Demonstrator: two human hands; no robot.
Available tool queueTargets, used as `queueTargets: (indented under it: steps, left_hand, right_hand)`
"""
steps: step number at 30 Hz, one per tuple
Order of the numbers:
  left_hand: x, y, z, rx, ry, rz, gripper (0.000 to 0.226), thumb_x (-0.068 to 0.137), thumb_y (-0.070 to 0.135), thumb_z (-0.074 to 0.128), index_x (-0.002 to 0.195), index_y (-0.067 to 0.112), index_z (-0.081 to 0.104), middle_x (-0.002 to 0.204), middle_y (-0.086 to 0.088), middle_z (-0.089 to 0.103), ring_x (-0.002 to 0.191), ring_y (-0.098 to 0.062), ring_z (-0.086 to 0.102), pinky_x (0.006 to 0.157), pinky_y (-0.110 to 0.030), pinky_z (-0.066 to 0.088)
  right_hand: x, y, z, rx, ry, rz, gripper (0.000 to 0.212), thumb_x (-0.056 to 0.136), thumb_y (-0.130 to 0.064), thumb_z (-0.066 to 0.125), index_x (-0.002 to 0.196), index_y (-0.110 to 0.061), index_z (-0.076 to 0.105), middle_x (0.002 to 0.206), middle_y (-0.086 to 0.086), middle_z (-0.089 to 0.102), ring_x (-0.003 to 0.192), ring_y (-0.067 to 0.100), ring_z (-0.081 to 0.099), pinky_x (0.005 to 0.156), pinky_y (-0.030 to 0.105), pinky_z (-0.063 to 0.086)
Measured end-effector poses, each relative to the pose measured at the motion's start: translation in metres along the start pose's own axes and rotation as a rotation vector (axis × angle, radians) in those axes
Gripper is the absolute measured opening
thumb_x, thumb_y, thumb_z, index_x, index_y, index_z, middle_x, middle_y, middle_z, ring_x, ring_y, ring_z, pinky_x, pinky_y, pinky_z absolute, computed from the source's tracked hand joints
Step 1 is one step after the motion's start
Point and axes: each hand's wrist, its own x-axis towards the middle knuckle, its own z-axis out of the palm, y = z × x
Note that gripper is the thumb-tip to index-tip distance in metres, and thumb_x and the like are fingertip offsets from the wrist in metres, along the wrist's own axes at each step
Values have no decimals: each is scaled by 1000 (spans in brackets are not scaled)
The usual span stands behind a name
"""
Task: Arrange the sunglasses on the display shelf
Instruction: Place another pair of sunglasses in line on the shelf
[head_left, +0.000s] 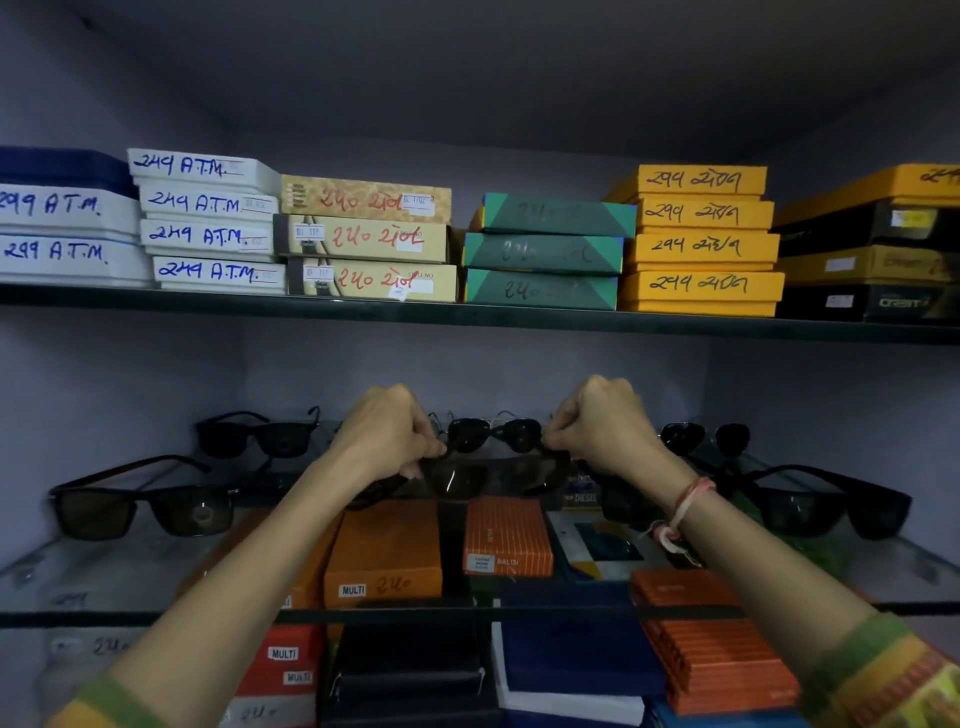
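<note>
Both my hands hold one pair of dark sunglasses (493, 475) over the middle of the glass display shelf (119, 571). My left hand (387, 434) pinches its left corner and my right hand (602, 431) pinches its right corner. Behind them a pair with rounded lenses (493, 434) stands near the back wall. More dark pairs rest on the shelf: one at front left (145, 506), one at back left (260, 434), one at back right (706, 436) and one at front right (831, 506).
The shelf above (467, 314) carries stacks of labelled boxes: white (208, 221), beige, green (545, 252), yellow (701, 241) and black. Under the glass shelf lie orange (384, 556), red and blue boxes. Grey walls close both sides.
</note>
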Motion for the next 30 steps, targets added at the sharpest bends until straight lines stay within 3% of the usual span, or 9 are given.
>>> queueTargets:
  steps: [7,11,13,16,21,23,25,27,30]
  left_hand:
    - [-1,7,9,84,39,-165,16,77,27,78,78,11,79,58,0,73,63,-14,73,74,-32,61]
    - [-1,9,11,135,44,-215,20,71,26,78,67,7,74,55,0,64,59,-19,63,55,-28,50]
    - [-2,12,11,145,38,-236,20,70,27,79,69,7,75,58,0,64,59,-18,60,49,-25,42]
    - [-2,13,11,152,21,-253,22,70,27,78,75,5,78,61,-1,68,59,-17,60,49,-25,43]
    - [0,16,6,153,-62,-269,25,72,31,79,77,7,80,50,7,63,51,-10,54,50,-24,43]
    - [-1,13,2,141,-82,-253,32,73,42,80,79,10,79,56,7,68,50,-10,57,55,-23,49]
    - [-3,4,-5,155,-15,-209,36,71,47,80,85,14,80,75,0,77,65,-16,70,65,-28,59]
    - [-6,-9,-12,249,78,-161,37,72,49,79,91,17,81,93,-6,77,87,-23,71,75,-34,59]
    - [-13,-22,-21,410,0,-189,45,71,55,76,98,19,79,104,-4,74,98,-25,67,81,-36,57]
  right_hand:
    - [-6,8,11,-72,-12,47,13,70,-17,75,70,-4,75,74,9,74,72,27,70,74,41,61]
    - [-10,8,12,-81,-66,32,18,70,-18,76,73,-1,72,73,12,72,70,28,69,65,38,61]
    - [-11,7,13,-101,-86,35,20,71,-16,74,62,-2,64,65,10,65,64,26,65,57,33,56]
    - [-12,7,13,-115,-98,39,36,73,-12,70,50,-10,43,55,6,48,57,27,54,52,31,49]
    - [-8,4,11,-153,-130,53,31,76,-10,64,53,-10,43,57,6,49,57,28,55,51,30,45]
    - [-6,1,8,-159,-176,80,26,78,-14,66,59,-10,50,66,7,56,62,26,57,52,29,44]
    - [-4,-1,4,-167,-212,97,23,78,-25,71,68,-9,58,72,8,61,69,26,59,57,29,45]
    - [-1,-4,1,-170,-191,107,28,77,-34,73,75,-6,66,78,9,66,75,27,62,63,31,49]
    - [2,-14,1,-152,-109,102,31,76,-35,74,86,-6,73,89,12,72,85,31,68,73,36,57]
